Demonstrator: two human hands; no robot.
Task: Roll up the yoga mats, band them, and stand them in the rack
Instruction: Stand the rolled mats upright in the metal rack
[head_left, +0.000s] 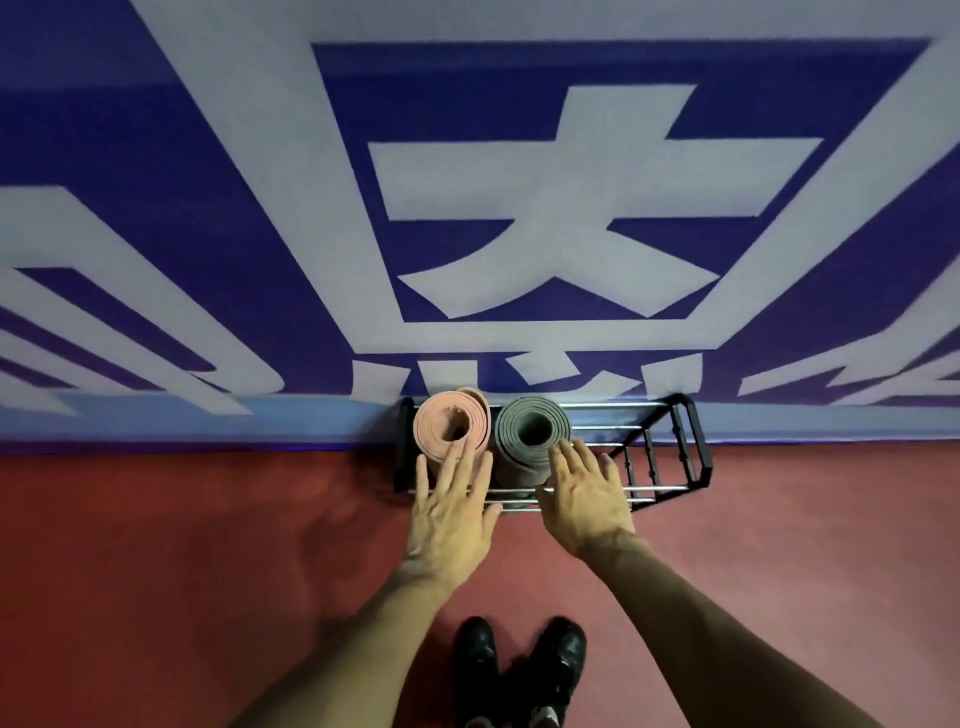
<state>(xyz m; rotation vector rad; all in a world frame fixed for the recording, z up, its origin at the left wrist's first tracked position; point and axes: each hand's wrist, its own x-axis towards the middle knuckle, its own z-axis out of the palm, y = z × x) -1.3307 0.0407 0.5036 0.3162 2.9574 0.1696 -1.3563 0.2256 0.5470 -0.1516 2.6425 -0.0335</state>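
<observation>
One pink mat (434, 415), green mat (511, 427), wall (519, 21) "大"

I see a red floor (156, 545) running up to the foot of the wall. A black rack (691, 447) with metal rails stands on it at that far edge. At the rack's left end, a pink rolled mat (447, 421) and a grey-green rolled mat (524, 423) stand upright, just beside each other. The person's black shoes (519, 660) stand at the floor's near edge.

Bare left hand (449, 512) and right hand (587, 501), forearms (358, 654) uncovered down to the lower edge of view. Black shoes (475, 654), glossy leather-like finish, rounded toes catching the light. Pale grey patches (545, 719) just behind them, too cropped to identify
</observation>
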